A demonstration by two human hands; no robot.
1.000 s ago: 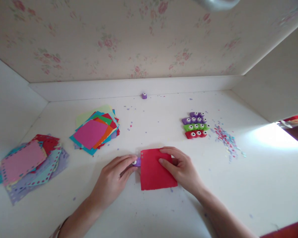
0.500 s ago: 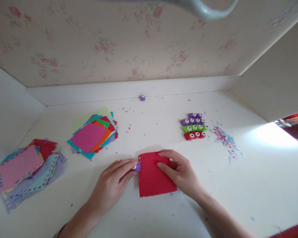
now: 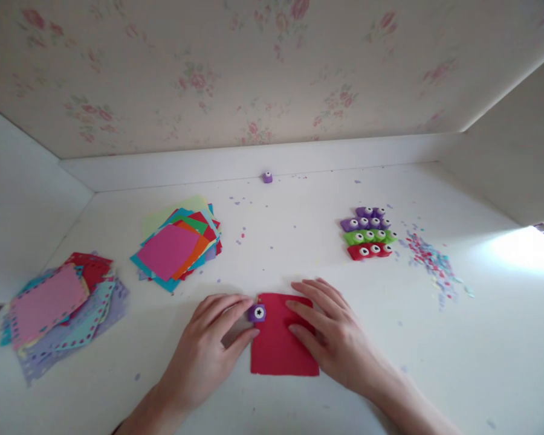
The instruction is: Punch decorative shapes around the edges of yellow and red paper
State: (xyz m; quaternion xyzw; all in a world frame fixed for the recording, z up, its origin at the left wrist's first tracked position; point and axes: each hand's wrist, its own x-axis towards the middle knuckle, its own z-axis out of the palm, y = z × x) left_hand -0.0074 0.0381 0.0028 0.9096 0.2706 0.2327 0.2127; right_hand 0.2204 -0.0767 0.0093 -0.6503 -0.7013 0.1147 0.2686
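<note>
A red square of paper (image 3: 283,350) lies flat on the white table in front of me. At its upper left edge sits a small purple craft punch (image 3: 257,312), its round white button marked with a black star. My left hand (image 3: 213,338) is beside the punch, index fingertip at its upper left and thumb just below, with a gap between them. Spread over the paper's right side, the fingers of my right hand (image 3: 330,326) rest on it. A tiny cut-out shows near the paper's top left corner, just above the punch.
Coloured paper sheets (image 3: 167,251) are stacked at back left; punched sheets (image 3: 49,302) lie further left. Several purple, green and red punches (image 3: 369,234) stand in rows at right, beside scattered confetti (image 3: 433,260). Another purple punch (image 3: 267,177) stands by the back ledge (image 3: 185,168).
My left fingers have loosened from around the purple punch, and its star button now shows. The red paper has turned straighter. My right fingers have spread wider over it. The view has shifted slightly.
</note>
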